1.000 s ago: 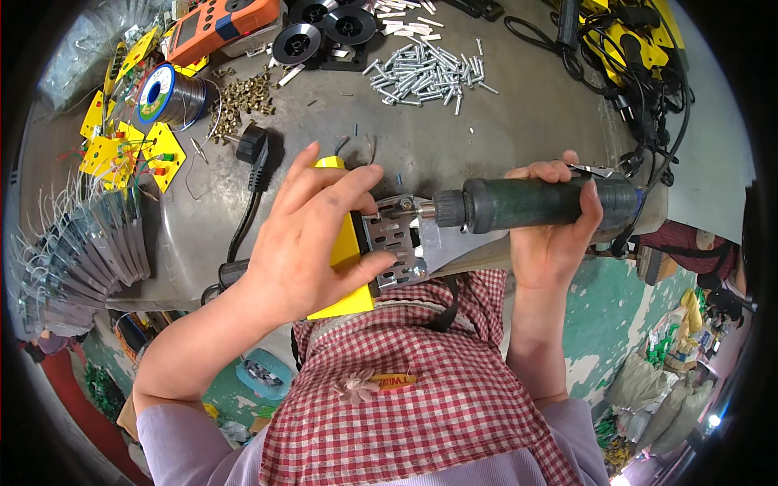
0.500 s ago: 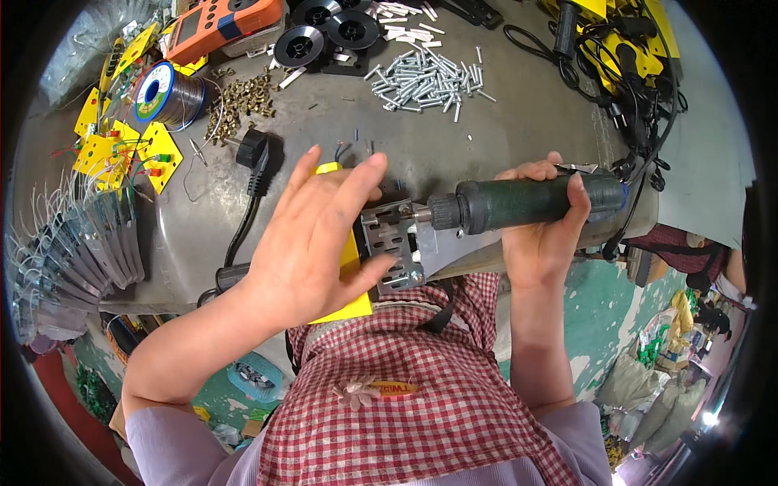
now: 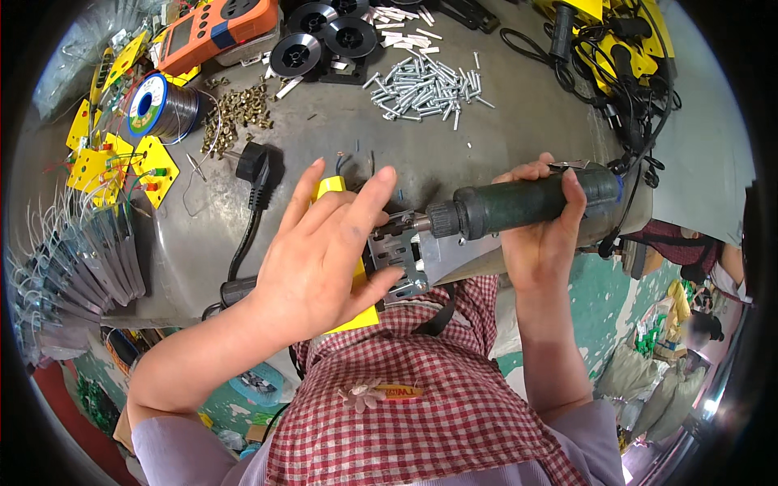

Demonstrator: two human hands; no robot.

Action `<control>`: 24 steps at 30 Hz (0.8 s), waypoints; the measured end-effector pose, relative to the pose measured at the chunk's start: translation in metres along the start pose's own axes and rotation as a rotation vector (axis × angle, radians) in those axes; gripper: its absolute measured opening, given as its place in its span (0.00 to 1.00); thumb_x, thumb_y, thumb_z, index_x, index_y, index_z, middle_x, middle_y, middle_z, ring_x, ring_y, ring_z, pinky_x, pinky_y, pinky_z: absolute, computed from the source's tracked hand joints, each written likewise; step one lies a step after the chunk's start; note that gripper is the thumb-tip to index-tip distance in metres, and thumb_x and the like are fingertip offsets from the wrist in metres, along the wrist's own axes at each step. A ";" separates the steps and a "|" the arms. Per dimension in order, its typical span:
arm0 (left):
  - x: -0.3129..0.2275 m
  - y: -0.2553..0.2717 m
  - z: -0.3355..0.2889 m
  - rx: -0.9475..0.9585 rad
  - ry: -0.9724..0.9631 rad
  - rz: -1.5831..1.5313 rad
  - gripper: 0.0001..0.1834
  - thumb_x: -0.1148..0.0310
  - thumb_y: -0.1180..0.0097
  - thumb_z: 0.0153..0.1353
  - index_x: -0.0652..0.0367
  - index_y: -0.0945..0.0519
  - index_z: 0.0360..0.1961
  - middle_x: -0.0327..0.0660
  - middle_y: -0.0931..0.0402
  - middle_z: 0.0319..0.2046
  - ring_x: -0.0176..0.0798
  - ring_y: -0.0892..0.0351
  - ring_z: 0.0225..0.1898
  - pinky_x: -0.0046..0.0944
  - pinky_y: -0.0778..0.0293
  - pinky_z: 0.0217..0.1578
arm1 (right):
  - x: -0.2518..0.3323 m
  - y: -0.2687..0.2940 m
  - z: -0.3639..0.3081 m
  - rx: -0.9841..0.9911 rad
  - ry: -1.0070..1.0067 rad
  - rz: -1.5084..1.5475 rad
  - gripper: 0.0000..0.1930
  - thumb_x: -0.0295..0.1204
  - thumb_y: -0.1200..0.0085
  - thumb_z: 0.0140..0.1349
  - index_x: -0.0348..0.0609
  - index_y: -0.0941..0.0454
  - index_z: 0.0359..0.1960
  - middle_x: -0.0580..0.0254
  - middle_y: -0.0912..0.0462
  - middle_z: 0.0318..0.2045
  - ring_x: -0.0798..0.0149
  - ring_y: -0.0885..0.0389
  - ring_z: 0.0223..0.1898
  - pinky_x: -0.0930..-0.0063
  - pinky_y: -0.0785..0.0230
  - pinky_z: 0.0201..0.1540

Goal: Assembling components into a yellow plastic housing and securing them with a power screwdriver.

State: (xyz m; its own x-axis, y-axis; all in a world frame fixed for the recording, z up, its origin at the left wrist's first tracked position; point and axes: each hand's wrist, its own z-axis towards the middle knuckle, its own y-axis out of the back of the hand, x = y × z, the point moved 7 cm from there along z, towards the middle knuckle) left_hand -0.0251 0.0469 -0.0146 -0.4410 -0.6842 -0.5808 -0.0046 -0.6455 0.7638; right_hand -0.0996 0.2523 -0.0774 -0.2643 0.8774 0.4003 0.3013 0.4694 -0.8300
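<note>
My left hand lies over a yellow casing at the table's front edge and grips it, thumb and index finger reaching to its right side. A slotted metal plate with a silver sheet piece sticks out from that side. In my right hand is a dark green cylindrical power screwdriver, held level with my thumb along its side. Its bit points left and meets the upper part of the metal plate; the exact contact spot is too small to make out. Much of the casing is hidden under my left hand.
Ahead lie a pile of screws, black spools, brass-coloured fittings and a solder reel. A black plug with cable is left of my hand. Clear strips with wires stand far left; black cables lie right.
The casing and metal plate have shifted slightly right and tilted a little under my left hand. The screwdriver stays against the plate, its front end a touch lower and further left.
</note>
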 end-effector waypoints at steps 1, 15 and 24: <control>0.001 -0.001 0.000 0.015 0.005 0.008 0.55 0.67 0.28 0.42 0.67 0.49 0.68 0.42 0.22 0.37 0.47 0.23 0.45 0.63 0.45 0.64 | 0.000 0.000 0.000 -0.021 -0.002 -0.017 0.13 0.34 0.44 0.62 0.44 0.29 0.44 0.67 0.26 0.33 0.67 0.26 0.40 0.64 0.33 0.52; 0.003 -0.003 0.002 0.067 0.023 0.017 0.59 0.61 0.26 0.40 0.70 0.51 0.68 0.44 0.20 0.37 0.50 0.22 0.46 0.64 0.47 0.65 | -0.004 0.001 -0.001 -0.085 0.017 -0.052 0.15 0.35 0.42 0.61 0.44 0.30 0.45 0.67 0.28 0.34 0.66 0.28 0.39 0.64 0.33 0.51; 0.000 0.000 0.001 -0.007 -0.026 -0.013 0.57 0.63 0.28 0.41 0.71 0.49 0.68 0.46 0.26 0.37 0.46 0.27 0.37 0.67 0.41 0.60 | -0.007 -0.001 -0.004 -0.076 0.013 -0.038 0.16 0.35 0.43 0.61 0.44 0.31 0.46 0.67 0.28 0.34 0.66 0.29 0.40 0.64 0.33 0.52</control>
State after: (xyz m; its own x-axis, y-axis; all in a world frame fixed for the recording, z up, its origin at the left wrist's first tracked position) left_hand -0.0256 0.0472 -0.0141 -0.4643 -0.6669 -0.5828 -0.0040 -0.6564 0.7544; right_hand -0.0948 0.2461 -0.0779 -0.2653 0.8597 0.4366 0.3599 0.5083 -0.7824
